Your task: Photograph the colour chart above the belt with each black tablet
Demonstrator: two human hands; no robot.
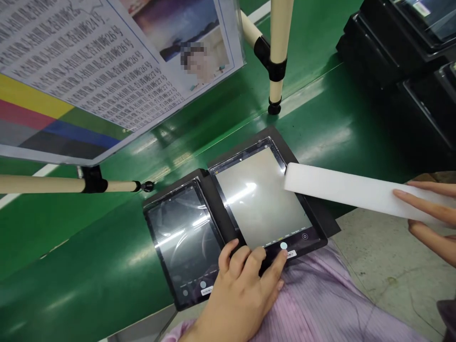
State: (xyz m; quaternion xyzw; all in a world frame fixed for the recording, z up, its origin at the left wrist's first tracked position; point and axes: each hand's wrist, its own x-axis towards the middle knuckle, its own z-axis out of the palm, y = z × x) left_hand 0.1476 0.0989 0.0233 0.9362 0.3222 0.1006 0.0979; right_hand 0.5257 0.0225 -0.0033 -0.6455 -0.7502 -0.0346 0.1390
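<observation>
Two tablets lie side by side on black backing pieces. The right tablet (265,190) has a pale, lit camera screen with a glare streak across it. On the left tablet (185,237) the screen is dark and reflective, with camera controls near its lower edge. My left hand (242,289) rests over the lower edges, its index fingertip at the round shutter button of the right tablet and the other fingers bent but apart. A long white foam block (342,187) is gripped in my right hand (431,213), and its far end overlaps the right tablet's edge.
Green table surface (89,266) surrounds the tablets. A printed test chart (107,80) stands at upper left on a cream pipe frame (280,38) with black joints. Stacked black trays (392,61) occupy the upper right, one with a tablet. Purple striped clothing (313,294) is below.
</observation>
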